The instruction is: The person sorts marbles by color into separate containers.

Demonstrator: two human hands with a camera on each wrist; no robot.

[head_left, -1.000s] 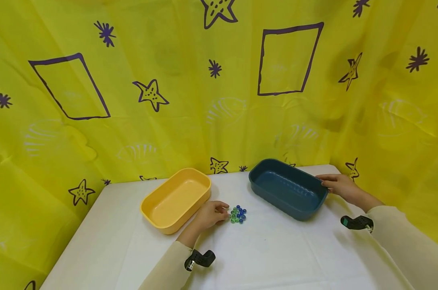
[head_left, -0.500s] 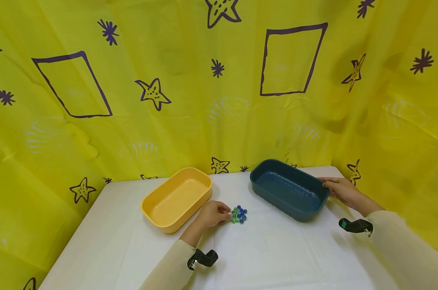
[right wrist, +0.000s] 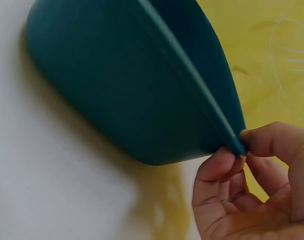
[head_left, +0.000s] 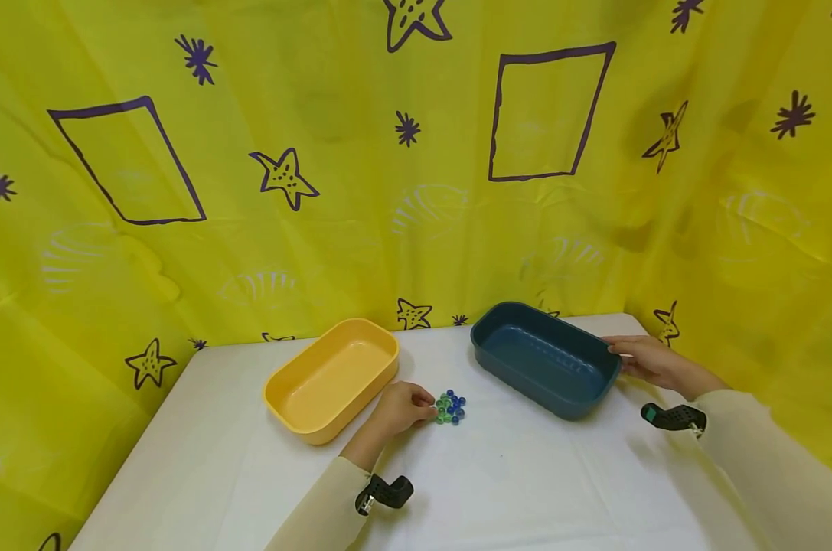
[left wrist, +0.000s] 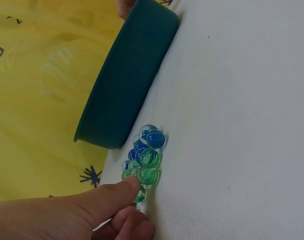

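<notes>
A small cluster of green and blue glass marbles [head_left: 453,405] lies on the white table between two tubs. My left hand [head_left: 403,408] is at the cluster's left edge. In the left wrist view its thumb and curled fingers [left wrist: 130,186] pinch a clear green marble [left wrist: 140,195] at the near end; the index fingertip is partly hidden. My right hand [head_left: 653,361] grips the right end of the dark teal tub [head_left: 526,383]. The right wrist view shows the thumb [right wrist: 261,140] over the tub's rim, with fingers curled beneath it. The tub's inside shows no contents.
A yellow tub [head_left: 298,417] stands left of the marbles, close behind my left forearm. White cloth covers the table [head_left: 512,490]. A yellow patterned curtain [head_left: 360,252] hangs along the back and both sides.
The view shifts slightly with the head. My left fingers stay at the marbles with only a small movement, and my right hand keeps hold of the teal tub, which stays put.
</notes>
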